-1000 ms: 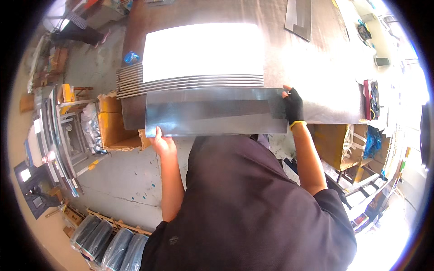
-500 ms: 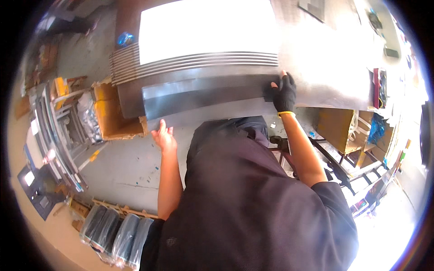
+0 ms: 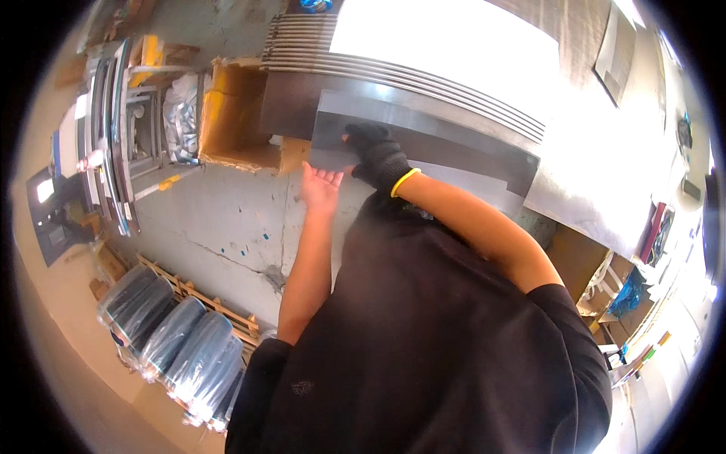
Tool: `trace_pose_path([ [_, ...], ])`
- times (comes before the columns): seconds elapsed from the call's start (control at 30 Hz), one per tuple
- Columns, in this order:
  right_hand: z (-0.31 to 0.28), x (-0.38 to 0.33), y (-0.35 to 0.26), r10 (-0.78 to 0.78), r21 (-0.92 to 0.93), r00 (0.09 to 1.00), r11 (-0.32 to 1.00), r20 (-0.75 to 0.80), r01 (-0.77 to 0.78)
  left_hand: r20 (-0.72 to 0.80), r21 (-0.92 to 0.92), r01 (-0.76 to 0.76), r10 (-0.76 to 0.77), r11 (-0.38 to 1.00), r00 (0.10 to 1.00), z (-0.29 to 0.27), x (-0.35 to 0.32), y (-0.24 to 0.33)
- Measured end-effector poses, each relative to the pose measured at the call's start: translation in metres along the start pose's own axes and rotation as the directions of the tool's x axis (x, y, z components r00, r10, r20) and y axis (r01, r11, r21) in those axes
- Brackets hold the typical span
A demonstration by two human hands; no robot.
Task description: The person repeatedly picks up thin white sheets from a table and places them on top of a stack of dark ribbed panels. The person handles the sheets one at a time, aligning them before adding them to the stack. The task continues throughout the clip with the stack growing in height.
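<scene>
A long, flat, dark grey sheet-like panel (image 3: pixel 454 144) with a shiny surface lies along the near edge of the worktable. My right hand (image 3: pixel 378 157), in a black glove with bare fingertips and a yellow cuff, is over the panel's left part, thumb and forefinger apart. Just left of it, my bare left hand (image 3: pixel 321 188) is palm up with fingers stretched out at the panel's near left corner. Whether it touches the edge I cannot tell. Beyond the panel, several long thin strips (image 3: pixel 423 82) lie side by side, next to a glaring white sheet (image 3: pixel 454 38).
An open cardboard box (image 3: pixel 215 125) stands against the table's left end, beside a rack of frames (image 3: pixel 121 144). Plastic-wrapped rolls (image 3: pixel 185 344) sit on the floor at lower left. Another cardboard box (image 3: pixel 578 261) is below the table at right. A flat plate (image 3: pixel 616 53) lies far right.
My right hand has moved from the panel's right end to its left part, close to my left hand. The view has turned, so the table now slants down to the right.
</scene>
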State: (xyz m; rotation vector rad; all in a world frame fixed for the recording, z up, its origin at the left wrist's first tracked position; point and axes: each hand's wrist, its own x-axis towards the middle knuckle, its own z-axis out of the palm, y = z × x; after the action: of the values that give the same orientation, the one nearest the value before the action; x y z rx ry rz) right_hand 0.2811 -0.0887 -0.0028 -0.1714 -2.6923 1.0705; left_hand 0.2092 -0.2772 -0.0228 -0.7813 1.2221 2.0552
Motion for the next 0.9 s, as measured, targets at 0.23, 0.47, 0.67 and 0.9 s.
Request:
trace_pose_path([
  [0.23, 0.011, 0.010, -0.011, -0.021, -0.089, 0.998, 0.996, 0.053, 0.025, 0.030, 0.002, -0.084, 0.084, 0.996, 0.996, 0.002, -0.009, -0.005],
  [0.47, 0.004, 0.012, -0.005, -0.010, -0.032, 0.996, 0.999, 0.088, 0.013, -0.038, 0.317, -0.283, 0.310, 0.905, 0.950, 0.017, -0.014, -0.006],
  [0.67, -0.009, 0.022, -0.016, 0.031, -0.184, 0.981, 0.983, 0.191, 0.005, 0.196, 0.439, -0.471, 0.430, 0.765, 0.881, 0.006, -0.003, -0.001],
  [0.9, -0.022, 0.037, -0.028, 0.103, -0.224, 0.950, 0.974, 0.295, -0.036, 0.206, 0.501, -0.406, 0.350, 0.765, 0.914, 0.006, 0.003, 0.013],
])
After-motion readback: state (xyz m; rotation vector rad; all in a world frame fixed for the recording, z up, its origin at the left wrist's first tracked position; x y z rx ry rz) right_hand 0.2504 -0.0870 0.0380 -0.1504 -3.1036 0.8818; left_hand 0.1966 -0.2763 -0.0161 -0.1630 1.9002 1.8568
